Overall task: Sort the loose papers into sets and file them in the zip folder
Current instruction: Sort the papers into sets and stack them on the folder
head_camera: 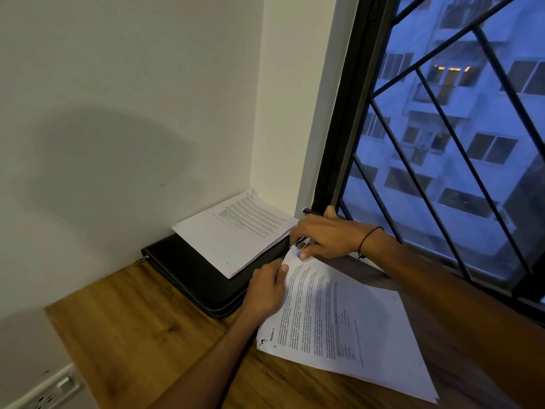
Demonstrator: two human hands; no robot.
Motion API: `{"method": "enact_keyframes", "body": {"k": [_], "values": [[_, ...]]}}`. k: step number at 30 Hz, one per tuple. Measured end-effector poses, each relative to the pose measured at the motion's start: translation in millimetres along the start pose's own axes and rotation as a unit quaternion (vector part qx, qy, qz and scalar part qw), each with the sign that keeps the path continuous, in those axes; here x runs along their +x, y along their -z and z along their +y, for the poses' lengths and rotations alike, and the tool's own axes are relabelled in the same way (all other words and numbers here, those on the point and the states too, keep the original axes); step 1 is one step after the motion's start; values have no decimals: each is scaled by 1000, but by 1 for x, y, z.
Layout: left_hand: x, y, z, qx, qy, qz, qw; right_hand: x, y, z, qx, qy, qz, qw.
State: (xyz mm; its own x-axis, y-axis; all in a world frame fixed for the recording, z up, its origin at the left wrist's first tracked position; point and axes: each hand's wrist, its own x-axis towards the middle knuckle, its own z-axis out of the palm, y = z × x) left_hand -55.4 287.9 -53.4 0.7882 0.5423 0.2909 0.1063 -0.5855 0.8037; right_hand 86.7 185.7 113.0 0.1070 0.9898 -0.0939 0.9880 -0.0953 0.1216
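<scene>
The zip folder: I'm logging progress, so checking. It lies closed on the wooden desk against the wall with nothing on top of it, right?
Not quite. The head view shows a stack of papers on top of the closed zip folder, on the wooden desk.

The desk was grained, satin-finished wood, the zip folder matt black leather-like material with pale stitching and a metal pull, the papers matt white printed sheets, the wall smooth matt paint.
</scene>
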Motion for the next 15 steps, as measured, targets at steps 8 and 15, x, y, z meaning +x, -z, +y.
{"method": "enact_keyframes", "body": {"k": [8, 15], "values": [[0, 0, 1, 9, -12, 2, 1000, 4, 1, -6, -13, 18, 11, 1000], [1, 0, -1, 7, -11, -3, 1000, 8, 1, -8, 9, 16, -1, 1000]]}}
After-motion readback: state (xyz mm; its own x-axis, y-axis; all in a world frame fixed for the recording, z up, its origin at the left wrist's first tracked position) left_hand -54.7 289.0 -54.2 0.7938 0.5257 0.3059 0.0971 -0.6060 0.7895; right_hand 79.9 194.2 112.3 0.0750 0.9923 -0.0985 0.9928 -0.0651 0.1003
